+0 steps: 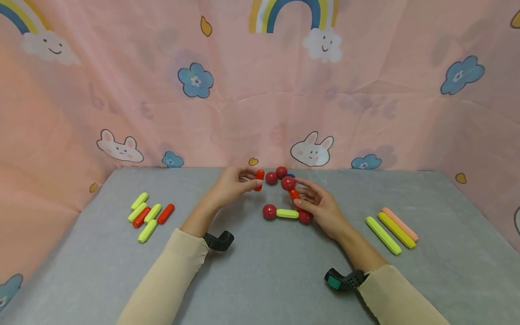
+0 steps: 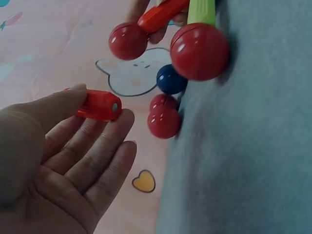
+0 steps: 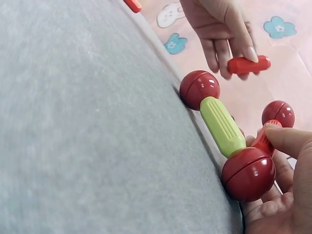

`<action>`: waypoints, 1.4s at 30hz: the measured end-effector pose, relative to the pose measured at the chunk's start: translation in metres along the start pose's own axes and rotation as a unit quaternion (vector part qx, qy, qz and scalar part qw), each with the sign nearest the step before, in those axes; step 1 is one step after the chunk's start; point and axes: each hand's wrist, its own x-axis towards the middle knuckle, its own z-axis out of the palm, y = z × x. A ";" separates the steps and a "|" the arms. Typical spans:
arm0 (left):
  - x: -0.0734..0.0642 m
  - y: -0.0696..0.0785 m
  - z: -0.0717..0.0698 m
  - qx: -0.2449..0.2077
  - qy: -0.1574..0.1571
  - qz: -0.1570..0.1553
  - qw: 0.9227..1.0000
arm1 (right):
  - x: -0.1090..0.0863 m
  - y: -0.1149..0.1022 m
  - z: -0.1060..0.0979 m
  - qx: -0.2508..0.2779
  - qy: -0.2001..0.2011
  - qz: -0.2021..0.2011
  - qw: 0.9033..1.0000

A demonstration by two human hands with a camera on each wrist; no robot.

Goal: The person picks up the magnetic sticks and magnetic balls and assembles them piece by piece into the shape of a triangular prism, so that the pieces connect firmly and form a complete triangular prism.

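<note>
A short red rod (image 2: 100, 105) is pinched upright between the thumb and fingers of my left hand (image 1: 237, 183), above the table's far part. My right hand (image 1: 322, 206) grips another red rod (image 1: 294, 194), which has a red ball (image 1: 288, 183) on its upper end and joins a second red ball (image 3: 248, 174) below. From that lower ball a green rod (image 3: 222, 125) runs left to a third red ball (image 1: 269, 211) on the table. Loose red balls (image 1: 271, 178) and a blue ball (image 2: 171, 79) lie behind, the blue one mostly hidden in the head view.
Several short green rods (image 1: 147, 230) and red rods (image 1: 165, 213) lie at the table's left. Longer rods, green (image 1: 383, 235), yellow (image 1: 396, 230) and pink (image 1: 400, 224), lie at the right. A patterned pink cloth (image 1: 235, 122) hangs behind the grey table (image 1: 260, 280).
</note>
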 end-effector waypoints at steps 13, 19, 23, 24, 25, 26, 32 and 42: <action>-0.004 0.002 0.014 -0.032 -0.045 0.034 0.998 | 0.000 0.000 0.001 -0.001 0.004 0.012 1.000; -0.003 0.001 0.019 -0.027 -0.063 0.013 0.998 | 0.000 -0.001 0.001 0.003 0.004 0.013 1.000; -0.004 0.000 0.022 -0.021 -0.075 0.012 0.997 | 0.000 -0.001 0.000 0.005 0.004 0.008 1.000; -0.004 0.000 0.022 -0.020 -0.076 0.012 0.997 | 0.000 -0.001 0.000 0.005 0.004 0.008 1.000; -0.004 0.000 0.023 -0.018 -0.076 0.011 0.997 | 0.000 -0.001 0.000 0.005 0.003 0.007 1.000; -0.004 0.000 0.024 -0.016 -0.074 0.008 0.997 | 0.000 -0.001 0.000 0.005 0.003 0.007 1.000; -0.003 -0.001 0.028 -0.018 -0.073 0.009 0.997 | 0.000 0.000 0.000 0.007 0.001 0.009 1.000; -0.003 -0.002 0.032 -0.030 -0.074 0.014 0.997 | 0.000 0.001 0.001 0.006 0.002 0.003 1.000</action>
